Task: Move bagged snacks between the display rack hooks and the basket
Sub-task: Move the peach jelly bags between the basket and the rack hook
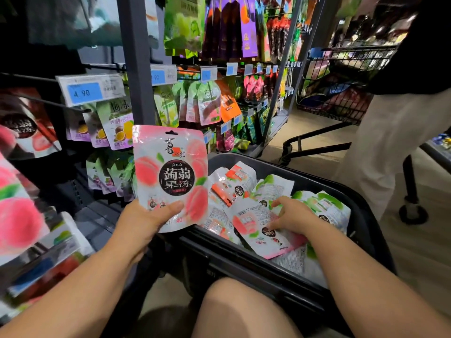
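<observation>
Currently gripping peach jelly bag (170, 172) upright in left hand (144, 220), near left; pinching second bag (256, 228) inside basket (305, 169) with right hand (290, 215).

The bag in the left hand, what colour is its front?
The bag is pink and white with peaches and a black circle, seen in the head view.

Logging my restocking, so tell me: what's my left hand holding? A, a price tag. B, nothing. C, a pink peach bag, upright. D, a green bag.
C: the left hand grips the pink peach bag by its bottom edge, upright, with its print facing the camera.
</observation>
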A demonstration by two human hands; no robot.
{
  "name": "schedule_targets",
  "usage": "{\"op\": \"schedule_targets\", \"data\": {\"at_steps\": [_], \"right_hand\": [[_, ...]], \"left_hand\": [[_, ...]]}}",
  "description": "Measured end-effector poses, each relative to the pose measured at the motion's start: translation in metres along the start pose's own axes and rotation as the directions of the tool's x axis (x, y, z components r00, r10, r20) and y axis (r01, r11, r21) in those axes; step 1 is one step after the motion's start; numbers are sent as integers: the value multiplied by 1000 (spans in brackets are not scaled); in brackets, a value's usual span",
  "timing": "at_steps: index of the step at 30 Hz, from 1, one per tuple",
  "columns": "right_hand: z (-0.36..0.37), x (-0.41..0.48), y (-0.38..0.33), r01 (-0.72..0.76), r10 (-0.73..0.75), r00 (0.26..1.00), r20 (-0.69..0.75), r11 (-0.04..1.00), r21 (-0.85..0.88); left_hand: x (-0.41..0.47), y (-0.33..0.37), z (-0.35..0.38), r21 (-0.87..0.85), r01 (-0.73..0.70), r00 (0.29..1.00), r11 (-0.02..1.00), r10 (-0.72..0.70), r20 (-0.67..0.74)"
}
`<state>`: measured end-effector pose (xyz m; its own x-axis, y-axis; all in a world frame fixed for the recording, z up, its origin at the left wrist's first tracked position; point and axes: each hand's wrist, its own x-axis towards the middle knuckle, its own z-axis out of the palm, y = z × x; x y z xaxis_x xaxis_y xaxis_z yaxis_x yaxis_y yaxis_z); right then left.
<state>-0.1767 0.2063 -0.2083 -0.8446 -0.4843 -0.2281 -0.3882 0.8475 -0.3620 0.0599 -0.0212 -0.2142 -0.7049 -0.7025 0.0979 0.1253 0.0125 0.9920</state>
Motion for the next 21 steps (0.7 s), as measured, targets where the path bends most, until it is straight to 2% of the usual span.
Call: {"op": "schedule_targets", "data": {"at_steps": [3, 7, 11, 15, 21], "right_hand": [[-5, 4, 4, 33, -31, 999, -30, 997, 75], [-8, 3, 5, 105, -112, 993, 30, 977, 187], [-6, 5, 10, 55, -92, 991, 97, 942, 331], [-7, 3, 10, -76, -117, 958, 261, 775, 627], [-13, -5, 4, -96, -186, 952, 244, 576, 812]], "left_hand": [[-2, 2, 1, -11, 2, 1000, 1000, -1, 15], [-1, 3, -1, -6, 10, 1000, 1000, -10, 23], [-1, 4, -3, -27, 32, 999, 999, -32, 17], [-3, 6, -1, -25, 35, 999, 999, -34, 23], [-5, 8, 1, -15, 30, 1000, 999, -30, 3]]}}
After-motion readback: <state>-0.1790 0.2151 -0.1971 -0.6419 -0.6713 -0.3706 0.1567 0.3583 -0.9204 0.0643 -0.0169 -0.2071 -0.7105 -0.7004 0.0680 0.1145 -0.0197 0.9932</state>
